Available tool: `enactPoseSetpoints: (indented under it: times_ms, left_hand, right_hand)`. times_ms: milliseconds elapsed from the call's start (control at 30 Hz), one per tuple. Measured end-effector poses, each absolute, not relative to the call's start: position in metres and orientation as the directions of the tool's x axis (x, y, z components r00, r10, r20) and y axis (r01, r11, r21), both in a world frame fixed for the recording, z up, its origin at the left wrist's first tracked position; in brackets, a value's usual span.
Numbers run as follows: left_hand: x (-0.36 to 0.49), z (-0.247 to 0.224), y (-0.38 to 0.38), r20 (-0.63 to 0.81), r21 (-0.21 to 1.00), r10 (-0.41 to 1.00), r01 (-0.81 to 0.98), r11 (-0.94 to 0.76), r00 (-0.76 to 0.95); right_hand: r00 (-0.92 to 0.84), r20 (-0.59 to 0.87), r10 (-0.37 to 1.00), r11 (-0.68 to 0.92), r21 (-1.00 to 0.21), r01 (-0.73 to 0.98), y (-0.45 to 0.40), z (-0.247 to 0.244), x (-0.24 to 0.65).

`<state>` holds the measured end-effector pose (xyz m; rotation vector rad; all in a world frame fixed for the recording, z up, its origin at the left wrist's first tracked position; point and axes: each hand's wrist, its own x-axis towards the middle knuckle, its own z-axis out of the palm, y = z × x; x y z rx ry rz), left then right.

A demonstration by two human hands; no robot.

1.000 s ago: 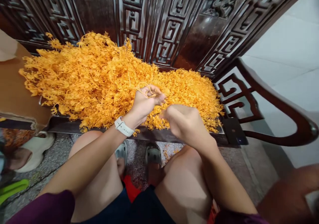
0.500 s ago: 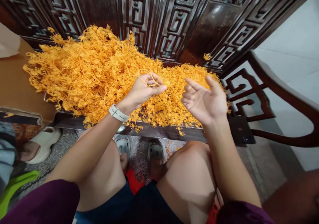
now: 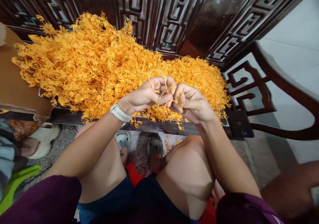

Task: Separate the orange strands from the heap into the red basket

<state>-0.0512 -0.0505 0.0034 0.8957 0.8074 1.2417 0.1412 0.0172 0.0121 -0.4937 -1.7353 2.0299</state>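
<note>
A large heap of orange stringy pieces (image 3: 99, 64) lies on a dark wooden bench (image 3: 159, 127). Above its front part, my left hand (image 3: 159, 91), with a pale watch (image 3: 121, 113) on the wrist, pinches a thin orange strand (image 3: 150, 79) that loops up over the fingers. My right hand (image 3: 190, 101) meets it fingertip to fingertip, its fingers curled round the end of an orange piece (image 3: 178, 102). Part of what lies between the fingertips is hidden.
A carved backrest (image 3: 171, 21) rises behind the heap. At the right are an armrest (image 3: 281, 74) and a dark phone (image 3: 241, 123). A cardboard box (image 3: 22, 88) stands left, above another person's foot in a pale shoe (image 3: 46, 139) and a green object (image 3: 18, 184).
My right hand has moved left and closed from open, now touching the piece at my left hand. A small orange piece that was in the air near the backrest is gone from there.
</note>
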Motion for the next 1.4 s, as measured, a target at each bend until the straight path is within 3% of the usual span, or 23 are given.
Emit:
enactPoseSetpoints:
  times_ms: [133,200,300,367,467,633,733,800,933,1067,1267,1400]
  left_hand:
    - [-0.056,0.009,-0.056,-0.031,0.946,0.996,-0.321,0.055,0.078]
    - [-0.053,0.010,-0.054,0.070,0.976,0.978,-0.217,-0.026,0.197]
    - [-0.042,0.003,-0.049,0.174,0.983,0.875,-0.027,-0.182,0.452]
    - [-0.033,-0.006,-0.047,0.153,0.965,0.804,0.087,-0.246,0.574]
    - [-0.024,-0.022,-0.048,0.014,0.951,0.729,0.215,-0.220,0.685]
    - [-0.021,-0.034,-0.052,-0.103,0.943,0.710,0.296,-0.154,0.697]
    - [-0.022,-0.038,-0.054,-0.102,0.880,0.744,0.408,-0.242,0.661]
    - [-0.022,-0.043,-0.056,-0.092,0.857,0.839,0.472,-0.208,0.536]
    - [-0.016,-0.054,-0.062,-0.078,0.890,0.937,0.447,-0.087,0.339]
    - [-0.010,-0.055,-0.067,-0.084,0.902,0.931,0.424,-0.081,0.356]
    - [-0.013,-0.050,-0.062,-0.074,0.900,0.880,0.411,-0.144,0.470]
    - [-0.021,-0.044,-0.054,0.034,0.971,0.918,0.206,-0.125,0.394]
  right_hand:
    - [-0.904,0.128,0.407,-0.138,-0.970,-0.200,0.017,0.016,0.148]
    - [-0.853,0.190,0.487,-0.080,-0.962,-0.260,0.022,0.020,0.151]
    - [-0.706,0.167,0.688,0.052,-0.982,-0.181,0.041,0.019,0.158]
    - [-0.622,0.144,0.769,0.095,-0.989,-0.112,0.059,0.011,0.163]
    - [-0.584,0.041,0.811,-0.021,-0.995,-0.098,0.079,-0.008,0.168]
    - [-0.520,-0.172,0.837,-0.219,-0.975,-0.030,0.064,-0.016,0.153]
    - [-0.475,-0.200,0.857,-0.219,-0.976,0.015,0.049,-0.008,0.143]
    - [-0.529,-0.200,0.825,-0.175,-0.980,0.097,0.043,-0.005,0.142]
    - [-0.765,-0.249,0.594,0.034,-0.942,0.334,0.040,-0.008,0.148]
    - [-0.878,-0.255,0.404,0.153,-0.928,0.340,0.038,-0.013,0.149]
    - [-0.793,-0.063,0.606,0.048,-0.992,0.115,0.035,-0.001,0.152]
    - [-0.716,0.088,0.692,0.013,-0.994,-0.109,0.036,0.007,0.159]
